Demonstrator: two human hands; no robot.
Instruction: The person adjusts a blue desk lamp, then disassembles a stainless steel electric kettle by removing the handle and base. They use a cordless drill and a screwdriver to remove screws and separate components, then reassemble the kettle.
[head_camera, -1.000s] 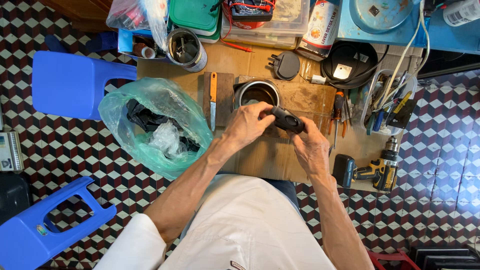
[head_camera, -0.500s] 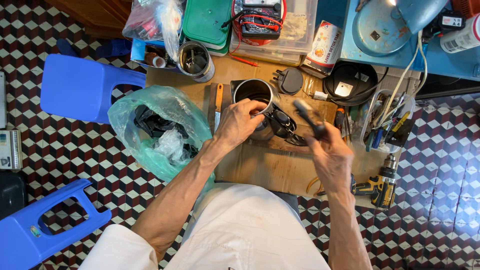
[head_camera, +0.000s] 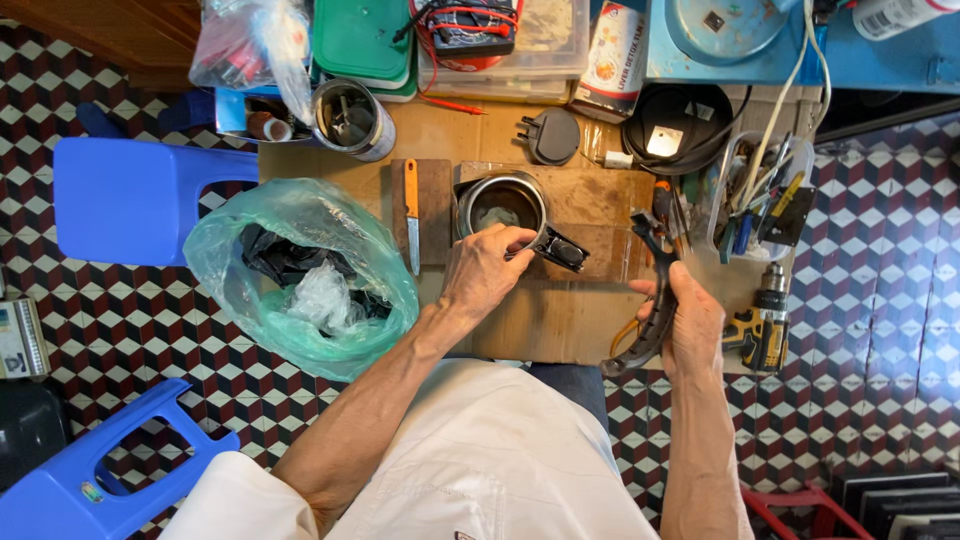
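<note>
Right hand (head_camera: 690, 325) clamped around the dark curved handles of a pair of pliers (head_camera: 655, 300), fingers wrapped tight, nothing slack. Long axis of the tool running near upright in the view, nose up and away from the body, handle ends down by the lap edge. Left hand (head_camera: 487, 270) closed on a small black oblong part (head_camera: 562, 250), fingertips pinching its near end, the piece resting on the brown wooden work board (head_camera: 560, 320). Part lying up and to the left of the plier nose, well short of touching, a clear gap of bare board between them. Its own long axis slanting down to the right, toward that nose. Right hand the nearer to the tool tip, left hand already on the part.

Just behind the left knuckles, a round steel cup (head_camera: 500, 205), rim touching the fingers or nearly so, hard to tell. Orange-handled knife (head_camera: 411, 215) flat on a dark block, left of the cup, blade toward the body. Further left, green plastic bag (head_camera: 300, 275) gaping open. Off the right wrist, yellow and black cordless drill (head_camera: 765, 325) lying on its side.
</note>
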